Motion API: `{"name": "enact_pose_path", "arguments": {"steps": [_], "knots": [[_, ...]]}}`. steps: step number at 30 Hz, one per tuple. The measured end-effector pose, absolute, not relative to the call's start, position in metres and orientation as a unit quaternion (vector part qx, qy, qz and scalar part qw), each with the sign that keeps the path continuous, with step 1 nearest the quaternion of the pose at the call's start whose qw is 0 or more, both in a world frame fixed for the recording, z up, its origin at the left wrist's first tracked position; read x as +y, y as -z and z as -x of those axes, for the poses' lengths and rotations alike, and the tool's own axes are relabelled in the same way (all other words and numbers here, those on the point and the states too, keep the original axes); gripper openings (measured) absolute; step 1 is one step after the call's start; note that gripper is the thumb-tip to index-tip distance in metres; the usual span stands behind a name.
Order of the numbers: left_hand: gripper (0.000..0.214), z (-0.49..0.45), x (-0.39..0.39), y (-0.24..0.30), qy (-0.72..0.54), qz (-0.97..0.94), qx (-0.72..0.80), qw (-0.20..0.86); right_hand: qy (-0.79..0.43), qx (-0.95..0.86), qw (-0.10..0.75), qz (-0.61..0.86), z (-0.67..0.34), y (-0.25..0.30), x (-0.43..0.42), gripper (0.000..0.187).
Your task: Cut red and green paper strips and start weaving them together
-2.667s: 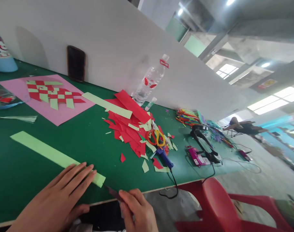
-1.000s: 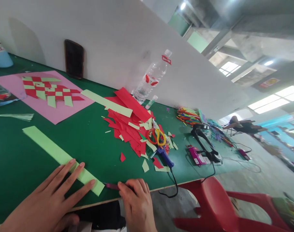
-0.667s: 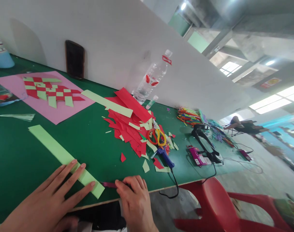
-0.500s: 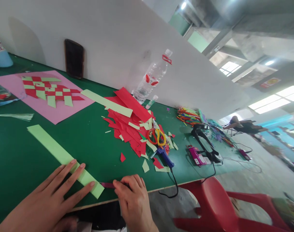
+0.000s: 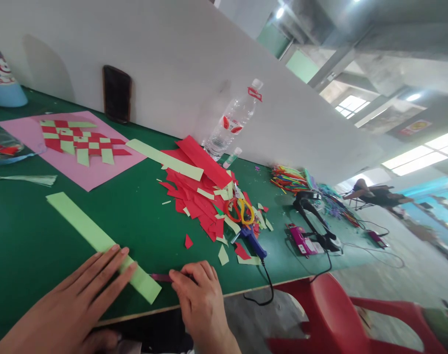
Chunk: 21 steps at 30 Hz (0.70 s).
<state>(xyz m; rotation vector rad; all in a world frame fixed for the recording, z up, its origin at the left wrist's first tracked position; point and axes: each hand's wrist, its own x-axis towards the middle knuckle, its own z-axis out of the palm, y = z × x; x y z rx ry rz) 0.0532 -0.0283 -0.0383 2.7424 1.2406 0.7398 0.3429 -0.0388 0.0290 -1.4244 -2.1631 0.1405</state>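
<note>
A long, folded light-green paper strip [image 5: 78, 221] lies slantwise on the green tabletop near the front edge. My left hand [image 5: 78, 300] rests flat across its lower half, fingers stretched out and pressing it down. Between the closed fingers of my right hand [image 5: 202, 300] is a slim purple tool [image 5: 161, 278] that looks like a craft knife. Its tip meets the strip's right edge near the lower end, and the strip hides the very point. Further back, a woven red-and-green paper fish [image 5: 87, 141] lies on a pink sheet [image 5: 89, 179].
Red and green paper scraps [image 5: 194, 201] are heaped mid-table, with scissors [image 5: 244, 211] and a blue glue gun [image 5: 254, 243] beside them. A plastic bottle [image 5: 231, 120] and a phone [image 5: 117, 93] stand by the wall. A red chair [image 5: 338, 314] is at the right.
My left fingers have drawn closer together and slid slightly up along the strip. The purple tool has shifted a little left and up against the strip's edge. The whole view has shifted slightly.
</note>
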Motion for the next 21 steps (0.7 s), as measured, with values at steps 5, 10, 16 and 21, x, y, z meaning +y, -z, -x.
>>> {"name": "enact_pose_path", "arguments": {"steps": [5,10,16,21], "knots": [[0.103,-0.044,-0.026,0.035,-0.231,-0.871,0.433,0.015,-0.053,-0.804,0.269,0.528,-0.343,-0.029,-0.039,0.025],[0.095,-0.044,-0.027,0.028,-0.191,-0.866,0.462,0.002,-0.047,-0.809,0.272,0.519,-0.339,-0.029,-0.038,0.024],[0.099,-0.043,-0.025,0.031,-0.198,-0.871,0.45,-0.005,-0.052,-0.809,0.27,0.521,-0.341,-0.029,-0.034,0.025],[0.108,-0.04,-0.025,0.032,-0.215,-0.875,0.434,0.003,-0.058,-0.807,0.266,0.525,-0.342,-0.03,-0.032,0.025]]}}
